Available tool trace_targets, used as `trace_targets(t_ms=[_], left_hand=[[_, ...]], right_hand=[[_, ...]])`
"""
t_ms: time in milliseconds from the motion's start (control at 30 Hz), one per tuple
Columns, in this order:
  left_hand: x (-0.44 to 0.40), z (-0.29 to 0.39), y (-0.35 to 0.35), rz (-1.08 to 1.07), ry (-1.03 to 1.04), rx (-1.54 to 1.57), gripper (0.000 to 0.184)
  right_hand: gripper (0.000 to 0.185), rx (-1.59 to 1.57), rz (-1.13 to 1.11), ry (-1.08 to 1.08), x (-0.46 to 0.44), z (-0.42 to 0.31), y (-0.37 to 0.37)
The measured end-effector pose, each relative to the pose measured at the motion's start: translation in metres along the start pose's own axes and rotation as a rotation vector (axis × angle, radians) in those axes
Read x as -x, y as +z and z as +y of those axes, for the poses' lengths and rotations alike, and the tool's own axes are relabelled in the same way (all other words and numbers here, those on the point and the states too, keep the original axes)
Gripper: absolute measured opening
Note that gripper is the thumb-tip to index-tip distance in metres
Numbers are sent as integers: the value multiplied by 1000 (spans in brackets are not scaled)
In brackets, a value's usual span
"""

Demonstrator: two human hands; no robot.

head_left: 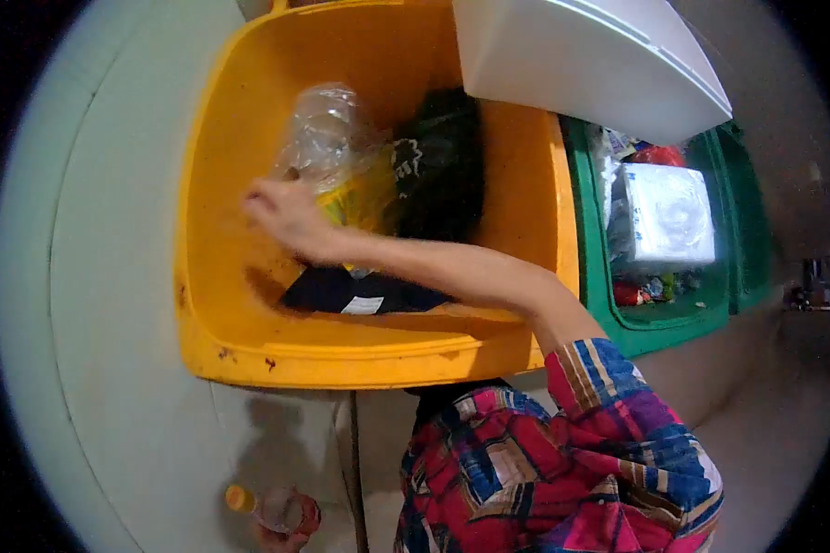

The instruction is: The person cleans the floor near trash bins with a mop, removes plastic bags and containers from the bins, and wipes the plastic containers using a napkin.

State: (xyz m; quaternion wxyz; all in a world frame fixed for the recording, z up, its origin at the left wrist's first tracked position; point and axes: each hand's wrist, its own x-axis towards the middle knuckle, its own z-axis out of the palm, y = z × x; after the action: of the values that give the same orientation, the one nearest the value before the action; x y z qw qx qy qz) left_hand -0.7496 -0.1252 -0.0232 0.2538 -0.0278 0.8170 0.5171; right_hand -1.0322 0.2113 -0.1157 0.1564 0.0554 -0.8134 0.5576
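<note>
My right hand [290, 214] reaches left inside a yellow bin [378, 355]. Its fingers look curled and are blurred by motion. Just above them, a large clear plastic bottle [321, 129] tilts with its narrow end close to the hand; whether the fingers grip it is unclear. At the bottom left, outside the bin, my left hand [281, 539] holds a smaller clear bottle [277, 507] with a yellow cap [240, 499]. Beneath my right forearm lie a dark item with a white label [363, 305] and yellow packaging [337, 205].
A black bag [443, 170] lies at the bin's right side. Next to it stands a green bin [650, 335] with a white box [669, 214] and mixed rubbish. A white panel [590, 64] overhangs both bins. The pale wall or floor surface [111, 276] borders the yellow bin.
</note>
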Motion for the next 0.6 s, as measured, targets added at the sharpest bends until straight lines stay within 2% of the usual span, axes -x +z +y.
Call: trace_targets(t_ms=[33, 67, 100, 200, 233, 267, 333, 433, 533, 600], left_hand=[[-7, 1, 4, 5, -15, 12, 86], [-16, 2, 8, 17, -34, 26, 86], [-23, 2, 11, 28, -49, 37, 85], [-45, 2, 17, 71, -90, 72, 84], [-51, 4, 20, 95, -108, 85, 84], [-57, 4, 19, 108, -122, 99, 83], [-70, 5, 22, 127, -138, 127, 83], [-84, 6, 25, 166, -140, 155, 82], [-99, 6, 28, 199, -129, 191, 80], [-115, 7, 33, 201, -117, 216, 80]], right_hand=[[24, 293, -90, 1, -2, 51, -16], [35, 556, -279, -18, 6, 91, -41], [44, 623, -319, -88, 22, 160, -50], [46, 1241, -601, 176, 56, 266, -109], [49, 1425, -563, 157, 74, 299, -124], [51, 1579, -627, 29, 87, 318, -139], [55, 1586, -629, 131, 90, 324, -139], [57, 1669, -592, 99, 87, 326, -130], [50, 1334, -358, 327, 75, 329, -131], [51, 1138, -171, 329, 75, 327, -131]])
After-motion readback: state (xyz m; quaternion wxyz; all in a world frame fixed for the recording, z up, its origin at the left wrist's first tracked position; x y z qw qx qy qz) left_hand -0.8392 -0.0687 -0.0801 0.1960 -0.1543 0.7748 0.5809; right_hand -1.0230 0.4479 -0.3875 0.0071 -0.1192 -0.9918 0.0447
